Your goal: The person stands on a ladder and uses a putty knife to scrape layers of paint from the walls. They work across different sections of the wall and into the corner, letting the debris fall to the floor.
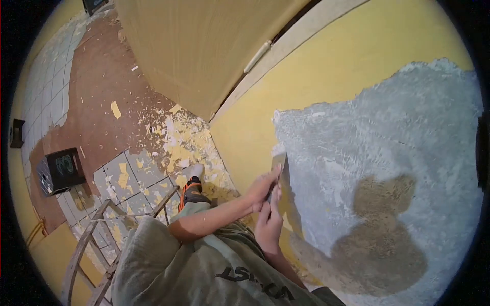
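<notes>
A scraper (279, 162) with a flat, wide metal blade meets the wall at the boundary between yellow paint and bare grey plaster. My left hand (261, 190) is closed around it near the blade. Lower down, my right hand (269, 225) grips the handle, which the fingers mostly hide. Yellow paint (316, 71) still covers the wall above and to the left of the blade. To the right spreads the rough grey patch (332, 153), edged with ragged whitish paint.
A beige door (189, 46) with a white handle (258, 56) stands at the top. Paint flakes (176, 140) litter the floor around my foot (197, 171). At lower left is a wooden ladder (84, 247); a black box (64, 171) sits beyond. My shadow falls on the wall.
</notes>
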The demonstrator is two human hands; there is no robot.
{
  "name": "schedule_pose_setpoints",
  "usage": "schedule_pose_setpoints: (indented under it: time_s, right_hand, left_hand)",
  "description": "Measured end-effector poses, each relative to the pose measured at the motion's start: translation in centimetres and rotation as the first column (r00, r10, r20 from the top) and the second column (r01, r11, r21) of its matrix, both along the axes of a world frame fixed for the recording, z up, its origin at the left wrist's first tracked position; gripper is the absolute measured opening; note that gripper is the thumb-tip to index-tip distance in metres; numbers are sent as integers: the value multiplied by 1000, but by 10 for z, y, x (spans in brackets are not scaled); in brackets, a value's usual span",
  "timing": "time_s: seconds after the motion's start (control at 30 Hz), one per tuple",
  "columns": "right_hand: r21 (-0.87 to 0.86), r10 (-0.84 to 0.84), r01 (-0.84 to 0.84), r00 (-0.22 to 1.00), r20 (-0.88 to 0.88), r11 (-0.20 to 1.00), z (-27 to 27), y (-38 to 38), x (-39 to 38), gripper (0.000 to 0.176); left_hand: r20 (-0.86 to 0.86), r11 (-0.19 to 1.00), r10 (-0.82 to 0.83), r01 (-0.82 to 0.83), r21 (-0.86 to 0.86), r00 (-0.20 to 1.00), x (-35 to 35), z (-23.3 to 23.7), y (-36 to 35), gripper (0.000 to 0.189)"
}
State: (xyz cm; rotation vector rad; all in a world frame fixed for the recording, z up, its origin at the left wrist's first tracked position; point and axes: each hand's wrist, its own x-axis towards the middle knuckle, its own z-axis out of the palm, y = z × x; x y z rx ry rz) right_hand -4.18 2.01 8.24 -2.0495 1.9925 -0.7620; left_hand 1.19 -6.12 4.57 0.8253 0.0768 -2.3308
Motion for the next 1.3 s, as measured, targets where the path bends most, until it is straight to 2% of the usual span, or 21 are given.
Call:
schedule_pose_setpoints:
  time_s: [0.03,0.07,0.1,0.13,0.2,0.23,0.27,0.33,0.37,0.4,0.47,0.67,0.73,0.77,0.9,0.93,1.0,1.13,1.2,1.23,1.3]
  right_hand:
    - [-2,8,-8,1000,-6,1000,3,7,-7,43]
    - [222,-115,66,970,214,973,7,13,-15,44]
    - [444,-279,86,878,390,892,11,16,-21,45]
    - [434,-279,91,876,393,896,18,12,-23,45]
    - [554,-430,-14,614,662,832,43,2,-20,46]
    - [583,-488,-15,530,694,812,65,-6,-10,47]
    - [574,-483,-11,526,700,819,74,-7,-8,47]
    - [505,-484,-151,157,861,850,83,-9,-11,55]
    - [458,-478,-219,-50,877,862,77,-6,-17,58]
    - [452,-473,-216,-52,880,865,75,-5,-22,58]
    - [495,-572,-295,-306,761,817,74,-4,-28,54]
    - [546,-612,-298,-210,763,783,85,-16,-17,48]
    - [581,-599,-225,-18,800,782,92,-33,-4,48]
    - [574,-583,-201,17,812,794,91,-37,-1,46]
    - [584,-577,-194,100,811,788,95,-24,5,46]
    - [584,-576,-193,101,811,789,95,-24,6,46]
    - [609,-579,-121,213,787,784,96,-23,9,47]
    - [574,-535,-92,266,802,814,89,-50,29,46]
    - [483,-419,-56,418,806,874,88,-56,39,46]
    - [502,-438,-51,419,796,864,91,-51,37,44]
    - [496,-430,-49,431,794,867,89,-64,36,43]
  left_hand:
    - [-55,1000,-6,5,-14,998,-7,-6,6,40]
    - [-107,999,-19,16,-28,994,-12,-12,9,38]
    - [-81,1000,-27,28,12,996,-5,2,6,35]
    - [-81,999,-33,33,1,996,-3,10,4,35]
    - [-96,987,135,-143,-77,986,0,24,-3,32]
    - [-95,987,127,-135,-90,987,1,33,-6,32]
    - [-141,980,154,-169,-101,978,2,42,-8,32]
    - [-188,973,176,-200,-116,966,5,57,-12,31]
    - [-226,984,158,-171,-40,961,6,63,-13,31]
    - [-265,990,142,-137,36,954,7,67,-14,31]
    - [-316,992,128,-123,35,940,2,53,-11,33]
    - [-283,992,70,-36,122,957,5,51,-19,36]
    - [-282,991,128,-114,64,951,9,57,-35,36]
    - [-259,983,185,-182,36,948,12,66,-40,34]
    - [-187,983,152,-168,-74,970,18,73,-39,31]
    - [-188,983,152,-168,-75,970,17,72,-39,31]
    - [-245,985,167,-175,-10,955,14,69,-40,29]
    - [-245,977,189,-207,-52,951,23,53,-67,33]
    - [-236,986,118,-141,-83,965,36,59,-72,36]
    - [-118,989,113,-122,-77,987,30,58,-71,37]
    - [-131,978,180,-191,-84,975,30,64,-81,37]
